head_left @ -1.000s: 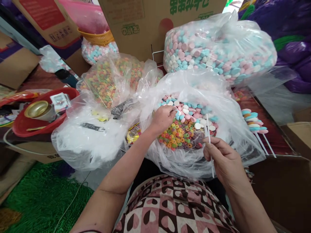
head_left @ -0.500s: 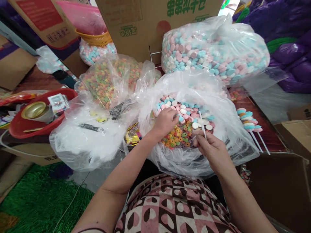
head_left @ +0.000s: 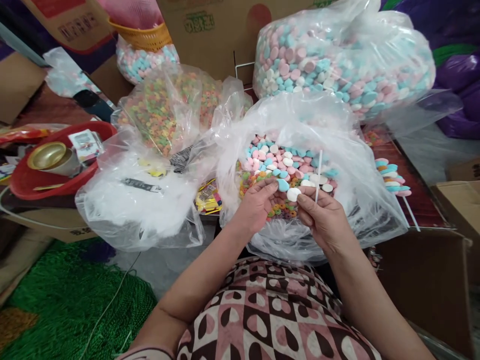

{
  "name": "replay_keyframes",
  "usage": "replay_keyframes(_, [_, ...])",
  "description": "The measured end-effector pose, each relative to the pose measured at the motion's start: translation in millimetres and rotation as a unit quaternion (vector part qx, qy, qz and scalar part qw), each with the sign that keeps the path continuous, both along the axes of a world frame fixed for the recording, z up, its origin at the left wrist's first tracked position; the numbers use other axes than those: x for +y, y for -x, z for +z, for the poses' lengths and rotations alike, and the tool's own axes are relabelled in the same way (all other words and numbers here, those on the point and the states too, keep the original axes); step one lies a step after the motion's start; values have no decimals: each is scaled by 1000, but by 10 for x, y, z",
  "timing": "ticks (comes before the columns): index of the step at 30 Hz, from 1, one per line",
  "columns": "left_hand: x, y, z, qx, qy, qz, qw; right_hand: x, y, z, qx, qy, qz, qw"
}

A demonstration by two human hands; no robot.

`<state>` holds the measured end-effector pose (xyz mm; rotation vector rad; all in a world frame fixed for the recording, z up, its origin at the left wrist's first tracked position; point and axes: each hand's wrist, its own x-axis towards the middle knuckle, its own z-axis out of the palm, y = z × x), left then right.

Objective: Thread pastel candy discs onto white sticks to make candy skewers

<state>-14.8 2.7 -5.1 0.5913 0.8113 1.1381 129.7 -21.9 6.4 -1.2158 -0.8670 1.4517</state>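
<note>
My left hand [head_left: 258,205] pinches a flat blue marshmallow [head_left: 283,185] between thumb and fingertips. Close beside it is a white marshmallow [head_left: 293,194], gripped by the thumb and forefinger of my right hand [head_left: 324,215]. A thin white stick [head_left: 319,170] also stands up from between the right fingers. Both hands are above an open clear plastic bag [head_left: 352,185] in front of me. Inside are loose pink, blue and white marshmallows [head_left: 275,159] at the far side and small ring-shaped candies [head_left: 279,210] nearer to me, partly hidden by the hands.
Skewered marshmallows on sticks [head_left: 393,177] lie at the table's right edge. A big marshmallow bag [head_left: 337,65] stands behind, with a bag of ring candies [head_left: 161,115] left of it. Farther left are a white-filled bag [head_left: 138,210] and a red basin [head_left: 22,187].
My left hand has come up out of the candies with a blue marshmallow. The right hand has risen with the stick, and a white marshmallow now shows at its fingertips. The view has shifted slightly.
</note>
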Motion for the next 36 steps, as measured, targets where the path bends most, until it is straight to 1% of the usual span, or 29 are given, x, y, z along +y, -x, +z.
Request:
replay_keyframes(3, [-7,5,1,12,8,-20,1000,-45,4,5,-4,-22,5,1000])
replay_keyframes(5, [-24,2,-2,53,-16,-18,998,-55,12,7,-13,-28,5,1000])
replay_keyframes(7, [-53,-2,-8,106,-57,-16,993,-56,16,6,-25,-28,0,999])
replay_keyframes(10, [-106,0,-3,148,-102,-40,983,-58,17,4,-45,-30,-7,999])
replay_keyframes(12, [-132,-2,13,157,-111,-58,980,-66,23,7,-61,-38,-14,997])
replay_keyframes(14, [-137,-7,26,161,-105,-60,980,-78,30,18,-73,-48,-19,996])
replay_keyframes(16, [-121,-10,27,151,-84,-44,984,-92,32,35,-62,-46,-13,997])
replay_keyframes(21, [-67,27,3,132,-13,-2,991,-162,-12,51,23,0,30,999])
replay_keyframes(25, [-77,61,11,117,-13,26,993,-236,-19,21,56,33,69,996])
replay_keyframes(31, [-103,46,55,44,10,58,997,-261,16,-6,67,45,90,993])
replay_keyframes(36, [-106,35,69,25,5,55,998,-271,22,-42,69,39,101,992])
